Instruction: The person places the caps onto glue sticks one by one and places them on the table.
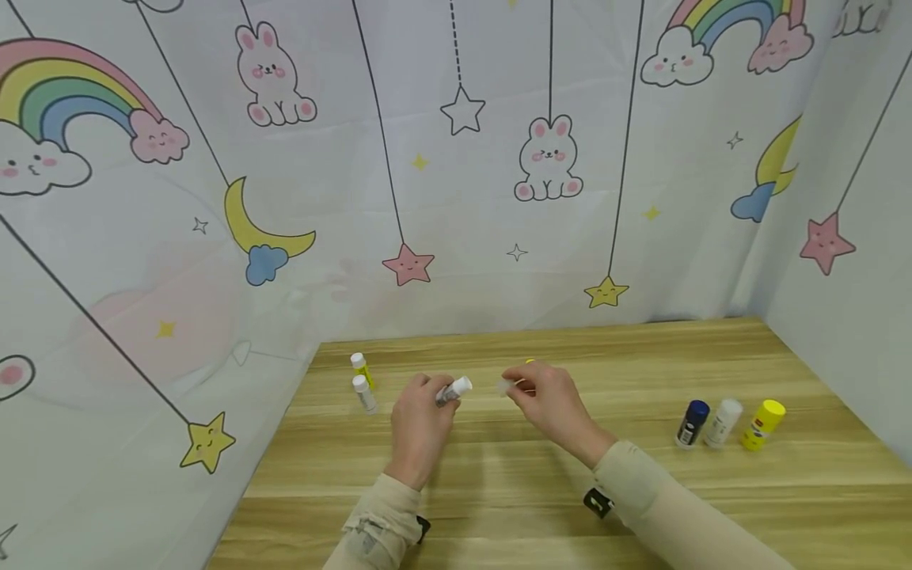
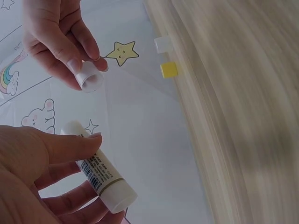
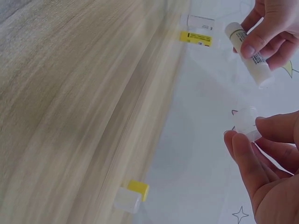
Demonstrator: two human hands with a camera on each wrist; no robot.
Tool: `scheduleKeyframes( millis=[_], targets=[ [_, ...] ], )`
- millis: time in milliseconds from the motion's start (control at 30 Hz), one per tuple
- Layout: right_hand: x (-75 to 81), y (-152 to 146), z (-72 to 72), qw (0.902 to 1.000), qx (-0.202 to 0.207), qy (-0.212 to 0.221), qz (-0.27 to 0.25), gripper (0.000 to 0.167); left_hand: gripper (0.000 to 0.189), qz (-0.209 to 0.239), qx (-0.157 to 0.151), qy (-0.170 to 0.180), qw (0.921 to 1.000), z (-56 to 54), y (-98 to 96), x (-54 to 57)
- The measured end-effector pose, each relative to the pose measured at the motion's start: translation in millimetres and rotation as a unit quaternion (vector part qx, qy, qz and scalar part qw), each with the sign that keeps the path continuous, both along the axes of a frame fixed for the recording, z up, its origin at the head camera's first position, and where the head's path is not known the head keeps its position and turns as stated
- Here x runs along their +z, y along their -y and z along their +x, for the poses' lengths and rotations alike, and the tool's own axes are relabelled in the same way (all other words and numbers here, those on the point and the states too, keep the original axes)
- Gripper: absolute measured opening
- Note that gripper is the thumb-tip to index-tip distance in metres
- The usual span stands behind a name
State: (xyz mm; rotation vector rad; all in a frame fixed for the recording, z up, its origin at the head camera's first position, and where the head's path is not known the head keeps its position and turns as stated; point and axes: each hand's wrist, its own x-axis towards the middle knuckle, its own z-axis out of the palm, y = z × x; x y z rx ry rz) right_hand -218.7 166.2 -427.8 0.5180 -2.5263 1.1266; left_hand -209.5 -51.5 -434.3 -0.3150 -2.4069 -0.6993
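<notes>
three capped sticks well right of hands

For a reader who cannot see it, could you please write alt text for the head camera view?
Over a wooden table, the left hand holds a white glue stick and the right hand pinches its clear cap. Two small sticks stand at the left, three tubes at the right, before a cartoon backdrop.

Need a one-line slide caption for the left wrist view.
Left hand grips an uncapped glue stick; right hand pinches its cap.
</notes>
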Motion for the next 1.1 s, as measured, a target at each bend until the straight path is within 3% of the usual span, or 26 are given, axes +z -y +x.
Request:
scheduleKeyframes(
  millis=[1100],
  targets=[
    [7.2,6,3.9,0.9993,0.028,-0.011,-0.021,0.02,0.029,-0.015,-0.019,-0.009,0.9997,4.3,-12.9,-1.6]
  ],
)
